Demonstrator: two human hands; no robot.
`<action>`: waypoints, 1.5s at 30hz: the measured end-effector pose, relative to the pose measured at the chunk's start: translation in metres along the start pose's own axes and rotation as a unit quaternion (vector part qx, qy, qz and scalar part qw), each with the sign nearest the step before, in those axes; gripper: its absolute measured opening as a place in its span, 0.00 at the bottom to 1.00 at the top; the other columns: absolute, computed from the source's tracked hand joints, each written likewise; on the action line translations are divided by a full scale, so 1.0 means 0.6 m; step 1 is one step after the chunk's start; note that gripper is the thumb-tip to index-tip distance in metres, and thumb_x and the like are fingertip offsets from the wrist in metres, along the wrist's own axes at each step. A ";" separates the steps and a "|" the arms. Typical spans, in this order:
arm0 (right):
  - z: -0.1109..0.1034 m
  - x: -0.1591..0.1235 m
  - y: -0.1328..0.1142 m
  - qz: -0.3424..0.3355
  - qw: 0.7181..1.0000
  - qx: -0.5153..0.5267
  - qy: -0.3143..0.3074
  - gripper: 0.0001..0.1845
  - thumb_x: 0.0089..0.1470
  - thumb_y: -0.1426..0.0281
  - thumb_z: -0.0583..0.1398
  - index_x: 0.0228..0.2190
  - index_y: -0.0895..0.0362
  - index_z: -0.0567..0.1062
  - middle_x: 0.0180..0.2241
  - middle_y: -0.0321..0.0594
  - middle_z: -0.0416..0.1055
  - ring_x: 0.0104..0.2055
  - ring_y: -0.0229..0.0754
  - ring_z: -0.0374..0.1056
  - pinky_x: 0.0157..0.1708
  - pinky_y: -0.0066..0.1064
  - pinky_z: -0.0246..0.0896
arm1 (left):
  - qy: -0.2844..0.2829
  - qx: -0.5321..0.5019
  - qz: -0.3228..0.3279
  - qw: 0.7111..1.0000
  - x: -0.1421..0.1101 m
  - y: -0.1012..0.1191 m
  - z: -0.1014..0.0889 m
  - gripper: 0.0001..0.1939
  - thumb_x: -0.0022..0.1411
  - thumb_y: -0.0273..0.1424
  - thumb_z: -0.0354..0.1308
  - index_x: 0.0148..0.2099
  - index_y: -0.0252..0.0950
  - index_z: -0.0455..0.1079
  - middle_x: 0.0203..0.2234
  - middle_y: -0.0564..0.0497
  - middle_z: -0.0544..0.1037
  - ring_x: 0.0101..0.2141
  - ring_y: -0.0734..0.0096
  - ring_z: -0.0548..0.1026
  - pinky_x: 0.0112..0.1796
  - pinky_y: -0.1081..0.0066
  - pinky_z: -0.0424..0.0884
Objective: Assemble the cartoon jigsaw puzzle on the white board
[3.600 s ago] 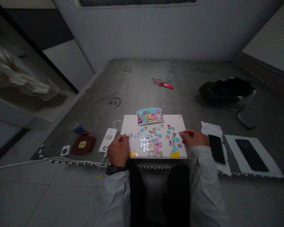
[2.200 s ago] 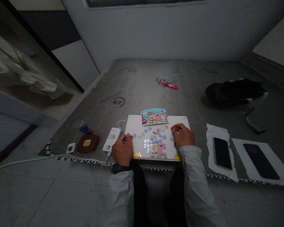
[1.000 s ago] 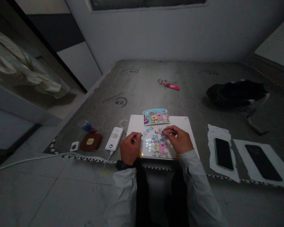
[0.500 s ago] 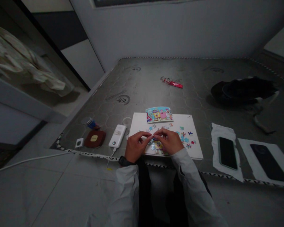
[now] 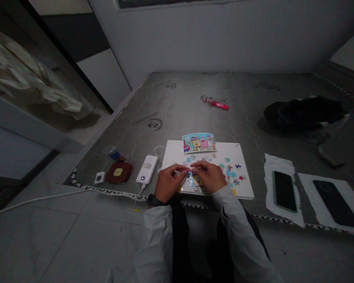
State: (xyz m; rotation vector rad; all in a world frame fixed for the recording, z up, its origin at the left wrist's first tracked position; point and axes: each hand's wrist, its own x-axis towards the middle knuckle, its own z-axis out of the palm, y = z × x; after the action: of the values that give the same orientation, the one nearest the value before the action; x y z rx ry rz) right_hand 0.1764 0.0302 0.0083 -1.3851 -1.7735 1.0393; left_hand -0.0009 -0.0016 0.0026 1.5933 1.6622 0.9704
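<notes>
Over a white board [image 5: 244, 188], my left hand [image 5: 170, 181] and my right hand [image 5: 209, 176] meet fingertip to fingertip. Each has thumb and forefinger pinched at a small puzzle piece [image 5: 190, 170], mostly covered by the fingers. Just beneath them lies a partly joined jigsaw puzzle [image 5: 198, 181] with a yellow cartoon figure, half hidden by my right hand. Loose puzzle pieces [image 5: 230, 173], mostly blue, are scattered to the right and behind my hands. A colourful picture card [image 5: 199, 143] of the cartoon characters rests at the board's far edge.
Left of the board are a white power bank [image 5: 147, 169] with a cable, a brown case [image 5: 119, 173], a white plug adapter [image 5: 99, 177] and a small blue container [image 5: 114, 153]. Two phones, one green-edged [image 5: 284, 191], lie at right. Behind are a red packet [image 5: 218, 104] and dark cap [image 5: 306, 112].
My fingertips have shifted only slightly, still pinched together over the puzzle. A small yellow patch now shows beside my right wrist. The view has moved a little.
</notes>
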 end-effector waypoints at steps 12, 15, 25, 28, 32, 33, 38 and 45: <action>-0.058 0.001 0.020 -0.006 0.990 -0.094 0.102 0.12 0.54 0.63 0.59 0.36 0.54 0.80 0.32 0.37 0.79 0.30 0.39 0.70 0.35 0.31 0.62 | -0.001 0.075 -0.118 0.990 -0.006 -0.019 -0.034 0.13 0.58 0.41 0.59 0.39 0.41 0.80 0.35 0.52 0.83 0.36 0.67 0.78 0.39 0.69 0.70; -0.068 0.001 0.029 -0.002 0.987 -0.113 0.115 0.12 0.54 0.63 0.59 0.35 0.54 0.80 0.30 0.36 0.78 0.27 0.38 0.68 0.33 0.30 0.60 | -0.018 0.087 -0.110 0.990 -0.006 -0.016 -0.029 0.12 0.58 0.40 0.59 0.39 0.41 0.80 0.34 0.52 0.83 0.35 0.68 0.78 0.40 0.69 0.70; -0.091 0.000 0.046 0.029 0.982 -0.132 0.134 0.14 0.53 0.60 0.59 0.36 0.53 0.80 0.28 0.36 0.77 0.26 0.38 0.68 0.31 0.30 0.59 | -0.026 0.144 -0.109 0.983 -0.008 0.008 -0.029 0.10 0.58 0.39 0.59 0.38 0.42 0.80 0.32 0.53 0.82 0.36 0.67 0.78 0.38 0.69 0.68; -0.093 0.000 0.051 0.027 0.982 -0.132 0.135 0.15 0.53 0.59 0.59 0.36 0.54 0.80 0.29 0.37 0.77 0.26 0.38 0.67 0.30 0.30 0.59 | -0.025 0.147 -0.116 0.982 -0.009 0.010 -0.029 0.10 0.58 0.39 0.59 0.38 0.42 0.79 0.32 0.53 0.82 0.35 0.67 0.78 0.37 0.69 0.68; -0.107 -0.003 0.059 0.034 0.980 -0.140 0.139 0.16 0.54 0.58 0.58 0.36 0.54 0.80 0.28 0.38 0.77 0.26 0.38 0.67 0.30 0.30 0.59 | -0.027 0.156 -0.116 0.981 -0.011 0.015 -0.029 0.09 0.57 0.37 0.60 0.37 0.42 0.79 0.31 0.53 0.82 0.35 0.68 0.78 0.37 0.69 0.67; -0.113 -0.004 0.061 0.039 0.979 -0.142 0.143 0.17 0.53 0.57 0.59 0.36 0.54 0.80 0.27 0.38 0.77 0.26 0.39 0.67 0.30 0.30 0.59 | -0.027 0.158 -0.115 0.980 -0.012 0.017 -0.029 0.09 0.57 0.37 0.60 0.38 0.42 0.79 0.31 0.53 0.82 0.35 0.68 0.78 0.37 0.69 0.67; -0.146 -0.011 0.080 0.071 0.970 -0.157 0.174 0.18 0.51 0.57 0.58 0.35 0.55 0.81 0.27 0.40 0.77 0.26 0.40 0.67 0.29 0.31 0.60 | -0.019 0.176 -0.119 0.977 -0.014 0.022 -0.029 0.09 0.56 0.33 0.60 0.39 0.43 0.78 0.31 0.55 0.82 0.35 0.69 0.78 0.36 0.70 0.66; -0.179 -0.024 0.103 0.097 0.954 -0.206 0.195 0.18 0.52 0.57 0.58 0.36 0.54 0.81 0.28 0.40 0.77 0.26 0.40 0.67 0.29 0.32 0.60 | -0.025 0.188 -0.133 0.973 -0.014 0.026 -0.033 0.09 0.56 0.37 0.62 0.38 0.42 0.78 0.31 0.53 0.82 0.35 0.66 0.78 0.36 0.68 0.67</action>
State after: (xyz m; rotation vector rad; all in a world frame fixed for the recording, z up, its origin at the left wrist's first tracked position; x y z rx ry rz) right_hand 0.3002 0.0445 0.0044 -1.9007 -1.6293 0.4465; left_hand -0.0089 -0.0114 0.0257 1.5545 2.0487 0.4943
